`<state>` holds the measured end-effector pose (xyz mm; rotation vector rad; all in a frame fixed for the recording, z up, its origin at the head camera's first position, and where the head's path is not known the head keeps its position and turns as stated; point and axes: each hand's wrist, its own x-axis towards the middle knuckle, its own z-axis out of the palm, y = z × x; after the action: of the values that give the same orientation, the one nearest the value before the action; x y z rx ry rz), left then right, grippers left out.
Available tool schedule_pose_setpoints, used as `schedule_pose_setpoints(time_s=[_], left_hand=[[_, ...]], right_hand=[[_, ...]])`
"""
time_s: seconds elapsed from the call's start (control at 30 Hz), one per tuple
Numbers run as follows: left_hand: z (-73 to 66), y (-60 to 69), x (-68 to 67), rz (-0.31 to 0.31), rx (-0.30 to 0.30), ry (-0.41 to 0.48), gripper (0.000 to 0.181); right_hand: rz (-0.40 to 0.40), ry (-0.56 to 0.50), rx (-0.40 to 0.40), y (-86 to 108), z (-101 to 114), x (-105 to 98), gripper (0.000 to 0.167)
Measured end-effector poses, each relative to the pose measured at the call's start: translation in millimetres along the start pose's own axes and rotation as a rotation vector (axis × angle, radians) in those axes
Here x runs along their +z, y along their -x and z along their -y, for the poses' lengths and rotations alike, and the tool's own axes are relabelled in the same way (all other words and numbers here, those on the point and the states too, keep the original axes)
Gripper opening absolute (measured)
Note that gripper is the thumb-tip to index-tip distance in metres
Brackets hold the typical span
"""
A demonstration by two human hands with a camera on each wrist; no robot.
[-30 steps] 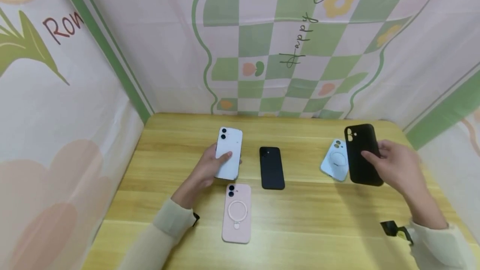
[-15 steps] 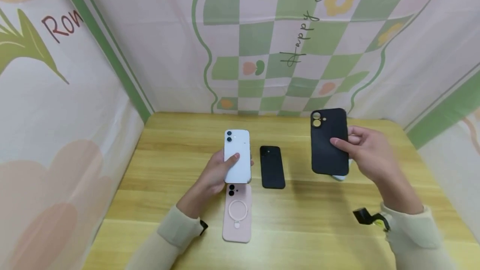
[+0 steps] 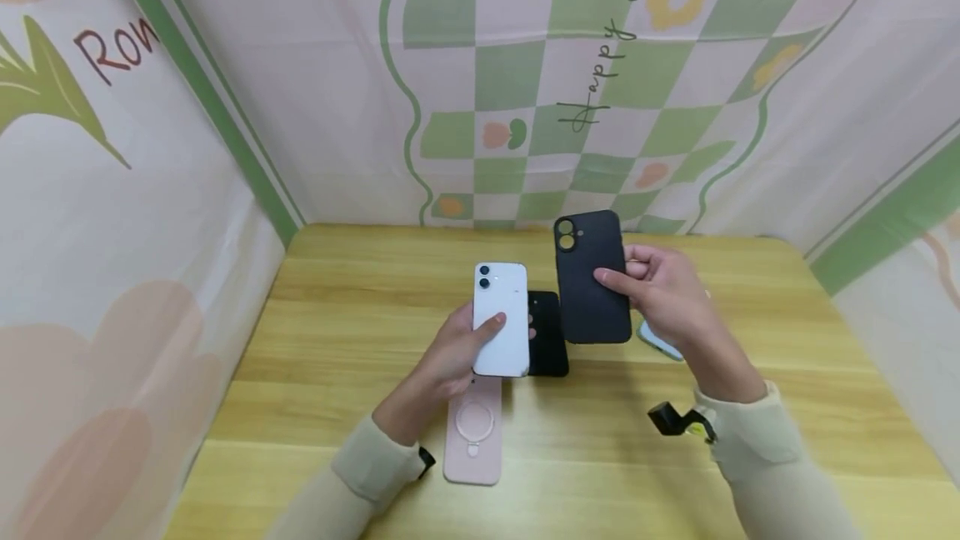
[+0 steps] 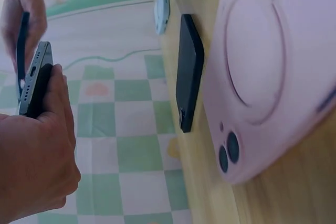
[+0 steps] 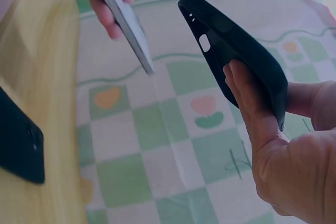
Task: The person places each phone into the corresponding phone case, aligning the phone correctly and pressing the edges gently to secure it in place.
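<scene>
The left hand (image 3: 454,350) pinches the white phone (image 3: 502,298), thumb laid across its back and fingertips curled past its right edge; the two camera lenses sit beyond the thumb, at the end away from the wrist. The port end of the phone faces the left-wrist camera. The right hand (image 3: 669,294) pinches the black case (image 3: 588,302) by its right side, thumb on the outer back and fingers against the inside, with the camera cutout up and to the left of the thumb. Between the two hands, phone and case are near each other but apart, both raised above the worktop (image 3: 360,315).

Below the gap between the hands lies the dark phone (image 3: 550,344), its left part hidden by the white phone and the fingertips, its upper right by the case. Under the left hand and toward the person lies the pink phone (image 3: 472,440), a ring on its back, its top end covered from the head view by that hand. Under the right hand a corner of the light blue case (image 3: 658,340) shows, the rest hidden.

Farther off, past both hands and the worktop's back edge, hangs a printed cloth (image 3: 442,32) with green and white checks.
</scene>
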<state>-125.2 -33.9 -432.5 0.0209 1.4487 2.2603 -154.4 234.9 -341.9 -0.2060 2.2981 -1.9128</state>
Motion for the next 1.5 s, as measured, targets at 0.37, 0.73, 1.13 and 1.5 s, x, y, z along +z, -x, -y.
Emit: schedule_pose_setpoints(time_s=[0.37, 0.73, 1.13, 1.5], left_hand=[[2.6, -0.2, 13.1, -0.005, -0.014, 0.069, 0.052], [1.3, 1.1, 15.4, 0.034, 0.013, 0.135, 0.058], [4.7, -0.6, 20.7, 0.068, 0.034, 0.199, 0.058], [7.6, -0.6, 21.8, 0.040, 0.033, 0.196, 0.059]], right_hand=[[0.086, -0.051, 0.055, -11.5, -12, 31, 0.024], [0.130, -0.161, 0.099, -15.4, -25, 58, 0.027], [0.132, -0.129, 0.159, -11.6, -34, 76, 0.027], [0.122, -0.084, 0.175, -7.9, -37, 81, 0.031]])
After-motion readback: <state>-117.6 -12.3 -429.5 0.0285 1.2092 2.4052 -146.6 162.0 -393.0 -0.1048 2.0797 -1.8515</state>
